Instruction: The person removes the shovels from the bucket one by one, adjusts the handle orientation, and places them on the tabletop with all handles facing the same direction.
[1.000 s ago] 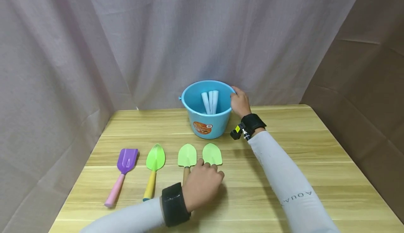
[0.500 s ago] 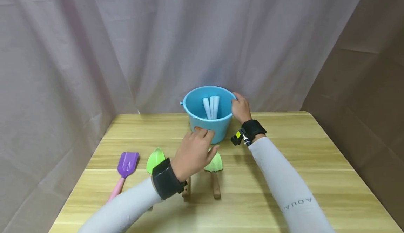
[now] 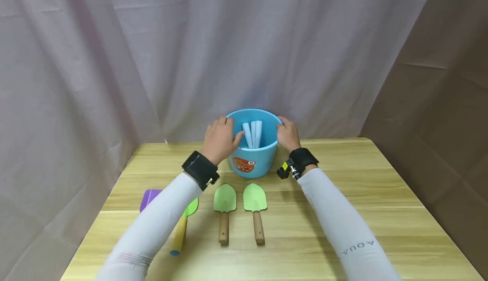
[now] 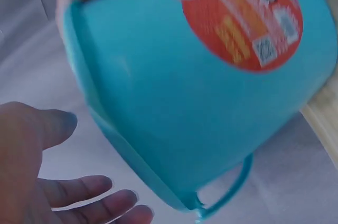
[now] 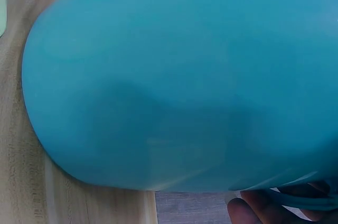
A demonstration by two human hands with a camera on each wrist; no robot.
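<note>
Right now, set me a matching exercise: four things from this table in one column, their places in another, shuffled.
Things:
1. blue bucket
2. white rolls
3. purple shovel
4. two wooden-handled trowels

Places:
a. partly hidden under the left sleeve
b. inside the bucket
c. side by side in front of the bucket
d. between the left hand and right hand

Pairs: 1-d, 2-b, 3-a, 4-c

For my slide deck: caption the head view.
Both hands, left hand and right hand, at the rim of a blue bucket, four toy shovels in front.
</note>
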